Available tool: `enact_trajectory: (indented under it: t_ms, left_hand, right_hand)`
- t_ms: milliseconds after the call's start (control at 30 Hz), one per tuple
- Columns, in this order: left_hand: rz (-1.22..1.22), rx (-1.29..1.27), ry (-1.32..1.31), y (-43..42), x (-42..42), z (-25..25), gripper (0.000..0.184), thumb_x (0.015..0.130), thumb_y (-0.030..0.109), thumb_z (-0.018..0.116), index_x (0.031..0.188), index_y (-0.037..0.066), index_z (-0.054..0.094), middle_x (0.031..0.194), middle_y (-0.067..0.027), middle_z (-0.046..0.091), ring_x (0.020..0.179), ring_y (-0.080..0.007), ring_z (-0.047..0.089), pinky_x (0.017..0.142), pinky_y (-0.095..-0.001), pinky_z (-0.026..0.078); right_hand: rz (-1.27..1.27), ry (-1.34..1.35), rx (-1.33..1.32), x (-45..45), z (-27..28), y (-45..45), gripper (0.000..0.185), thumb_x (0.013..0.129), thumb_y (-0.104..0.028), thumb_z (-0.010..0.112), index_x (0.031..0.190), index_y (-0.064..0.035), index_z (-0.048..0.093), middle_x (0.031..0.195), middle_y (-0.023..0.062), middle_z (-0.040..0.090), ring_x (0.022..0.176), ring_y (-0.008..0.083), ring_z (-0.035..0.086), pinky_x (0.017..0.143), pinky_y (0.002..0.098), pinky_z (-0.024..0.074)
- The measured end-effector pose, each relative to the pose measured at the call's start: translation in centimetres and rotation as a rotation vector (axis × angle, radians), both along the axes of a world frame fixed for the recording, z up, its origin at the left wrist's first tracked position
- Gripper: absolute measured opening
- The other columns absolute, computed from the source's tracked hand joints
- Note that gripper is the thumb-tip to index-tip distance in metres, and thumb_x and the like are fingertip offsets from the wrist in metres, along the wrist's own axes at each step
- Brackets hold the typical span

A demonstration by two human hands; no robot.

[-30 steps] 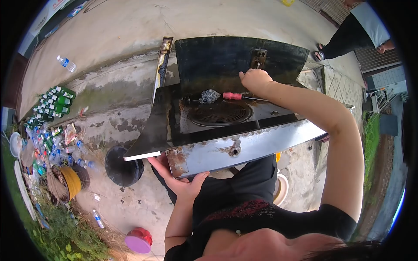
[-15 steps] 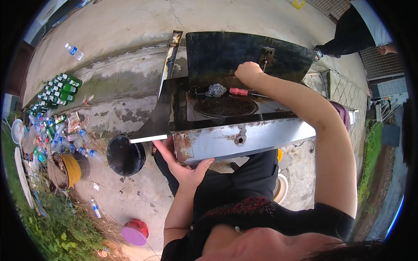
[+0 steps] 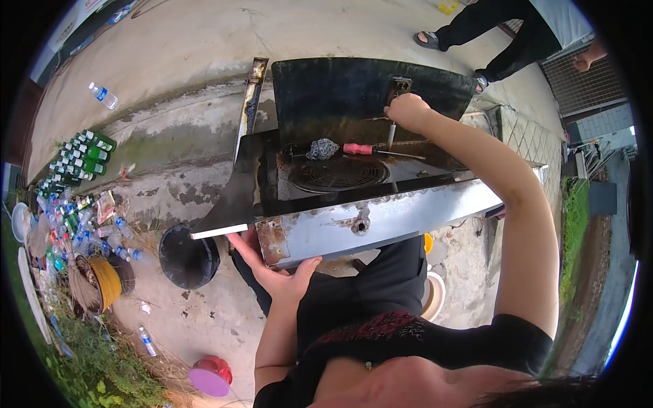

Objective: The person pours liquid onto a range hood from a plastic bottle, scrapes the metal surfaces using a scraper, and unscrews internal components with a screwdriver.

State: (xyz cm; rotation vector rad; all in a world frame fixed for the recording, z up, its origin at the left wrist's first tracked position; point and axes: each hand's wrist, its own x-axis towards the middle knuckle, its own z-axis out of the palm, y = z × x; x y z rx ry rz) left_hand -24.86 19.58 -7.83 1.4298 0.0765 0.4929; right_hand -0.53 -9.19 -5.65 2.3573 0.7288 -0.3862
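Observation:
A greasy metal appliance that looks like a range hood (image 3: 320, 228) rests across my lap, with a round grille (image 3: 339, 175) in its black inner face. My left hand (image 3: 282, 275) is spread, thumb apart, beneath its near left corner. At the raised black panel (image 3: 326, 95), my right hand (image 3: 408, 111) is closed just below a rusty metal bracket (image 3: 400, 85). A thin pale rod (image 3: 392, 132) shows below that fist; what the fingers grip is hidden. A steel wool scrubber (image 3: 322, 149) and a red-handled screwdriver (image 3: 358, 149) lie behind the grille.
A lined black bin (image 3: 188, 255) stands at left, near green bottles (image 3: 88, 153) and a heap of plastic bottles. A pink stool (image 3: 211, 376) is at lower left. Another person's legs (image 3: 490, 30) are at upper right. A greasy metal strip (image 3: 250, 102) leans behind the appliance.
My right hand has shifted right relative to the panel and now sits just under the bracket. The view has moved slightly; more of the other person's legs shows. My left hand keeps its place.

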Motion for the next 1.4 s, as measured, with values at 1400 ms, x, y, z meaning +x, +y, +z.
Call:
enact_trajectory:
  t_ms: [1400]
  left_hand:
    - [-0.024,-0.024,-0.045,-0.1,0.5,0.3,0.122,0.055,0.023,0.081,0.134,-0.002,-0.009,0.127,-0.0205,0.024,0.113,-0.0267,0.034,0.093,-0.0353,0.030]
  right_hand:
    - [-0.138,0.051,0.136,-3.0,-1.5,4.6,0.016,0.072,-0.005,0.056,0.086,-0.0028,0.063,0.088,0.0118,0.062,0.085,0.0252,0.061,0.067,0.0348,0.0513]
